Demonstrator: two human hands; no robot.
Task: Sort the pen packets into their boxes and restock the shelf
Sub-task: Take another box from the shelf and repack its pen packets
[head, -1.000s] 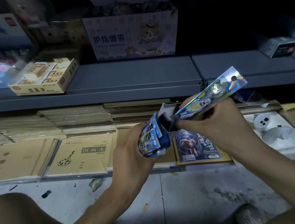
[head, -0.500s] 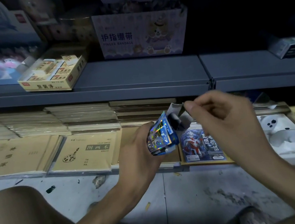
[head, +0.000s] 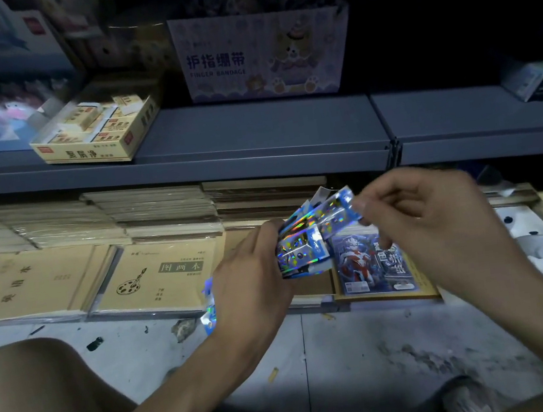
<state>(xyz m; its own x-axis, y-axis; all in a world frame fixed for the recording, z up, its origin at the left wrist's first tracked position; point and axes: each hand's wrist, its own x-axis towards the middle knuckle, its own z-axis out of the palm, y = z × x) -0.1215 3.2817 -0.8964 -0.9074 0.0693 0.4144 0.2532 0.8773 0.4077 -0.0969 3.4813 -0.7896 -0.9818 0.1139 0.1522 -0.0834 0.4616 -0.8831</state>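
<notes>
My left hand grips a small shiny blue holographic pen box in front of the lower shelf, its open end tilted up to the right. My right hand pinches the box's top flap with thumb and fingertips. Below my left wrist a few holographic pen packets stick out; how they are held is hidden. Whatever is inside the box is hidden.
A grey shelf carries a yellow eraser box, a finger bandage box and a small dark box. Below lie stacked brown notebooks, a blue hero-print pack and a white plush toy. My knee is at bottom left.
One second ago my right hand was sliding a long holographic packet into the box. That packet is now out of sight, and my right hand pinches the box's flap. The view shifted slightly.
</notes>
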